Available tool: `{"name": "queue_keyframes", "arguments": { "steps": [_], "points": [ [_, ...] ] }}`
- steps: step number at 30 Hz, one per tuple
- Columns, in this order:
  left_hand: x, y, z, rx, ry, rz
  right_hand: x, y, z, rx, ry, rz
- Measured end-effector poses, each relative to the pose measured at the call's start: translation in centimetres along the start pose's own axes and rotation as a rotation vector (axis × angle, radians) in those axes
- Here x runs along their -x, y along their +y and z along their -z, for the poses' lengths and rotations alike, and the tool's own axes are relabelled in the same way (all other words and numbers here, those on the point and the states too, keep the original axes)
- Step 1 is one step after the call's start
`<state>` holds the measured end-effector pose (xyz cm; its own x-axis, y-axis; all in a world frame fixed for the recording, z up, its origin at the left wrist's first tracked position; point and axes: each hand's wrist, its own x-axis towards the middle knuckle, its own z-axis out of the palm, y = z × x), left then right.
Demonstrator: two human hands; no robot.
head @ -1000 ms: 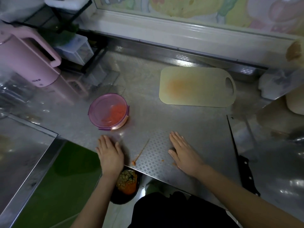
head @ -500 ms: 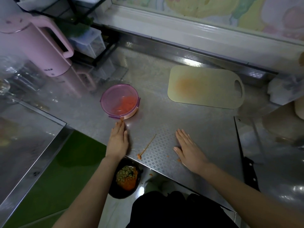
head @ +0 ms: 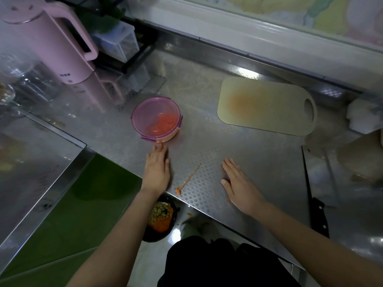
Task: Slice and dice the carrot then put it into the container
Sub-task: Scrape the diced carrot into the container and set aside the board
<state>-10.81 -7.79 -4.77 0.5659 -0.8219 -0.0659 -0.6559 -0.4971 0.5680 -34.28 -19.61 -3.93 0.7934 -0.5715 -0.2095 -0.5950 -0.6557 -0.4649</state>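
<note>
L hand (head: 157, 168) is laid flat on the counter (head: 259, 158), fingers straight, tips just beside the lidded container (head: 156, 119); contact can't be told. Diced carrot (head: 163, 124) is seen inside it. R hand (head: 238, 183) is spread flat, nothing held. At far R the knife (head: 315, 195) is laid apart.

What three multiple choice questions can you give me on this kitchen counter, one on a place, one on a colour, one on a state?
1. Where does the knife lie? A in a drawer; B on the counter, right of the right hand; C on the floor.
2. What colour is the lid of the container? A green; B white; C purple.
3. How is the container? A lidded; B open; C tipped over.
Answers: 1 B, it rests on steel right of that hand. 2 C, see-through purple. 3 A, lid on, upright.
</note>
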Motion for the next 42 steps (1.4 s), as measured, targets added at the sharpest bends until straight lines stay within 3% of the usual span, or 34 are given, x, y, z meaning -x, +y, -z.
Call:
{"name": "queue_keyframes", "arguments": {
  "steps": [3,4,7,9,14,19,21,25,27,30,32,36,42],
  "points": [
    [1.4,0.7,0.2,0.191,-0.141,-0.159,0.2,0.2,0.0,-0.039,-0.002,0.029],
    [1.7,0.9,0.3,0.237,-0.119,-0.169,0.2,0.5,0.2,-0.059,-0.004,0.04],
    [1.3,0.2,-0.1,0.168,0.132,-0.05,0.1,1.4,1.1,-0.075,0.001,0.051],
    [1.2,-0.3,-0.5,0.115,0.147,0.091,-0.5,2.2,1.4,-0.086,0.056,0.027],
    [2.2,4.1,-2.9,0.204,-0.041,-0.068,-1.0,3.4,1.6,-0.153,0.116,-0.114],
    [3.9,7.8,-5.3,0.335,-0.248,-0.275,0.8,4.0,1.3,-0.175,0.124,-0.095],
    [3.9,8.0,-4.7,0.382,-0.244,-0.31,1.7,4.3,1.5,-0.212,0.135,-0.106],
    [0.9,4.8,-2.2,0.164,0.039,-0.175,3.1,5.8,2.5,-0.268,0.233,-0.246],
    [-0.1,2.7,-1.4,0.048,0.031,-0.06,3.6,6.6,2.6,-0.21,0.26,-0.374],
    [0.7,2.0,-2.0,0.045,-0.04,-0.05,3.7,5.7,1.3,-0.127,0.274,-0.483],
    [1.6,3.0,-2.8,0.085,-0.045,-0.081,3.1,3.6,-0.3,-0.109,0.295,-0.419],
    [3.4,5.9,-4.3,0.228,-0.117,-0.165,2.0,-0.7,-3.1,-0.09,0.188,-0.105],
    [5.2,7.8,-5.2,0.39,-0.188,-0.291,3.6,1.2,-1.1,-0.114,0.152,0.035]
  ]
}}
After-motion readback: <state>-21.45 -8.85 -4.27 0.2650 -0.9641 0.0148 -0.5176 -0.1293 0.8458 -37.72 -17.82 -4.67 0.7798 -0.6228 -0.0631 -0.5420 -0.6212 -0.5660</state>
